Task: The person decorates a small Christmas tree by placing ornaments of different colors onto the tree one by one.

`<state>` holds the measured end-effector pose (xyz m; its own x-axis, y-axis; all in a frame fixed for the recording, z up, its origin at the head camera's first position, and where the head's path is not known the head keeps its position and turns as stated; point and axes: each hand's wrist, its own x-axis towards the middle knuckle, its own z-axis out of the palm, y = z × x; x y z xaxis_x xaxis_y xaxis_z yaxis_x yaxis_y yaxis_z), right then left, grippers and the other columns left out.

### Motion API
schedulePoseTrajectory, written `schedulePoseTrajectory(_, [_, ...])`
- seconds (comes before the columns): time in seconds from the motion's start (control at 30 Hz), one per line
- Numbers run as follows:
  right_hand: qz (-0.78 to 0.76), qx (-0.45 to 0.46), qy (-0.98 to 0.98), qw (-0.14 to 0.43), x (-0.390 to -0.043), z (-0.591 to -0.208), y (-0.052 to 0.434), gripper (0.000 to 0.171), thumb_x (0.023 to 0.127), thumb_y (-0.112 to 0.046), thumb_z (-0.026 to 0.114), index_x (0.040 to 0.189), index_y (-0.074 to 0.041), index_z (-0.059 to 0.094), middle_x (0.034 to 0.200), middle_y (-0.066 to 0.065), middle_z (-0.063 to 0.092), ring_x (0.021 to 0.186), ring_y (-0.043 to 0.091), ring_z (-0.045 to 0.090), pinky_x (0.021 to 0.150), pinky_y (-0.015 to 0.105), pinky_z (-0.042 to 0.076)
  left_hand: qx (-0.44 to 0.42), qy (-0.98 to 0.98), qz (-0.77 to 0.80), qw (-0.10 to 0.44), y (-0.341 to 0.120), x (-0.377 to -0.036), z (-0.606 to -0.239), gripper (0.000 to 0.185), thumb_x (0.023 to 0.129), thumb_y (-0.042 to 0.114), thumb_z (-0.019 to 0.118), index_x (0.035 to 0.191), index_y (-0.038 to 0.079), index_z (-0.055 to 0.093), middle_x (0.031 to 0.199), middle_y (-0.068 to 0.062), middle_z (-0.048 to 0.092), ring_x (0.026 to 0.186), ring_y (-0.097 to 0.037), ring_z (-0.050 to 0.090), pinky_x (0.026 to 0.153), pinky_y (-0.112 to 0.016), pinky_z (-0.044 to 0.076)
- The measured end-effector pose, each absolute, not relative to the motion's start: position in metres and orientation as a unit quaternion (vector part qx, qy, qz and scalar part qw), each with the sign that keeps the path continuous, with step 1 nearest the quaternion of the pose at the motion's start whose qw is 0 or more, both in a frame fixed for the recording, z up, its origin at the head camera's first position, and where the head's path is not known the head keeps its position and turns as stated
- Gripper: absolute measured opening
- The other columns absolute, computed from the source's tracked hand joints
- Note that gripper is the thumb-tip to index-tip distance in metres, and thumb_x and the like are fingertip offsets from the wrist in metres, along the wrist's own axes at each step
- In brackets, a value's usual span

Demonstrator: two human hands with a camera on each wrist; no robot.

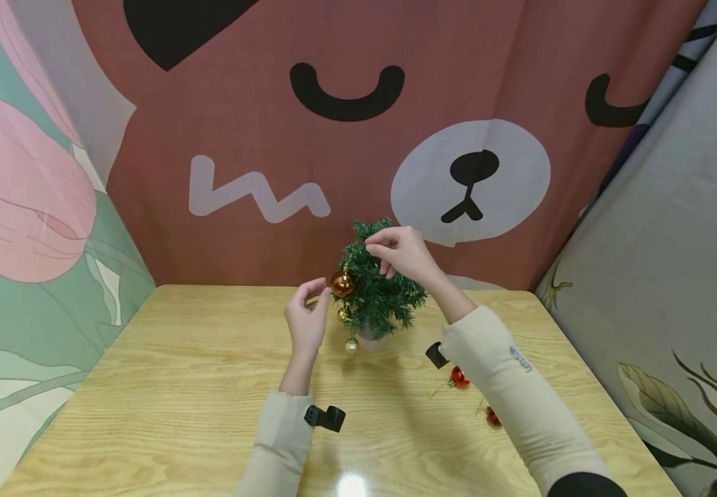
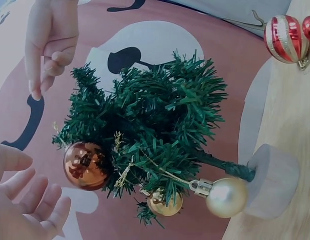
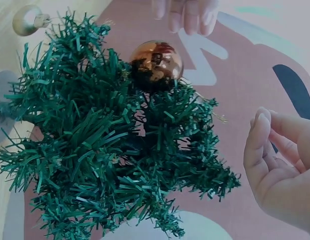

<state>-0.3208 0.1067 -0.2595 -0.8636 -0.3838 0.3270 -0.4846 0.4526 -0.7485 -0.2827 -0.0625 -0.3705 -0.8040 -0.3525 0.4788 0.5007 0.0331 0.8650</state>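
Note:
A small green artificial Christmas tree [image 1: 380, 290] stands upright in a pale round base [image 2: 272, 180]. From its left side hangs a shiny copper ball ornament [image 1: 342, 284], with a gold ball [image 2: 165, 202] and a pale pearl-gold ball [image 2: 227, 198] lower down. My left hand [image 1: 307, 317] is beside the copper ball, fingers loosely bent and apart from the thumb, holding nothing. Close to the upper part of the tree is my right hand [image 1: 405, 255]; its thumb and index tips [image 3: 262, 117] come together, the other fingers are curled, and nothing shows between them.
On the wooden table [image 1: 209, 373], right of the tree, lie red ornaments [image 1: 459, 377], one striped red and silver [image 2: 287, 39] in the left wrist view. A brown bear-print curtain [image 1: 259, 145] hangs behind the table, and printed cloths [image 1: 657, 276] flank it.

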Motion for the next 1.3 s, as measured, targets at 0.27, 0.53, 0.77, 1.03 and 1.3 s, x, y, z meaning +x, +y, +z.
schedulePoseTrajectory(0.27, [0.489,0.268,-0.827,0.068,-0.309,-0.261,0.117,0.022,0.088,-0.010,0.058,0.101,0.006,0.064,0.064,0.023,0.058,0.044,0.023,0.053,0.046,0.039,0.049,-0.114,-0.676,-0.639,0.349,-0.055,-0.276,-0.375,0.013,0.080,-0.006,0.061,0.092,-0.011,0.063,0.087,-0.022,0.061,0.082,-0.032,0.058,0.068,-0.038,0.050])
schedulePoseTrajectory(0.53, [0.513,0.258,-0.816,0.067,-0.302,-0.273,0.130,0.024,0.087,-0.012,0.059,0.100,0.008,0.063,0.076,0.026,0.060,0.046,0.023,0.054,0.048,0.041,0.049,-0.165,-0.700,-0.586,0.374,-0.046,-0.272,-0.386,0.011,0.077,-0.003,0.066,0.087,-0.006,0.066,0.080,-0.014,0.064,0.075,-0.025,0.059,0.063,-0.036,0.050])
schedulePoseTrajectory(0.77, [0.536,0.252,-0.804,0.059,-0.296,-0.279,0.143,0.025,0.087,-0.012,0.059,0.101,0.008,0.062,0.075,0.021,0.061,0.049,0.029,0.055,0.047,0.041,0.049,-0.197,-0.719,-0.546,0.382,-0.038,-0.266,-0.390,0.010,0.074,-0.005,0.067,0.084,-0.006,0.066,0.078,-0.013,0.064,0.068,-0.024,0.058,0.055,-0.033,0.049])
schedulePoseTrajectory(1.03, [0.555,0.236,-0.796,0.052,-0.290,-0.283,0.157,0.027,0.086,-0.013,0.060,0.100,0.011,0.061,0.068,0.009,0.061,0.051,0.031,0.055,0.049,0.040,0.050,-0.205,-0.739,-0.519,0.379,-0.027,-0.260,-0.403,0.012,0.072,-0.006,0.069,0.084,-0.005,0.067,0.076,-0.010,0.063,0.062,-0.017,0.058,0.046,-0.022,0.046])
schedulePoseTrajectory(1.3, [0.570,0.246,-0.782,0.054,-0.286,-0.295,0.174,0.023,0.087,-0.009,0.059,0.097,0.010,0.062,0.071,0.006,0.062,0.049,0.023,0.055,0.048,0.033,0.050,-0.198,-0.765,-0.495,0.361,-0.016,-0.255,-0.411,0.015,0.072,-0.004,0.070,0.087,-0.006,0.067,0.074,-0.011,0.065,0.057,-0.015,0.058,0.048,-0.015,0.045])
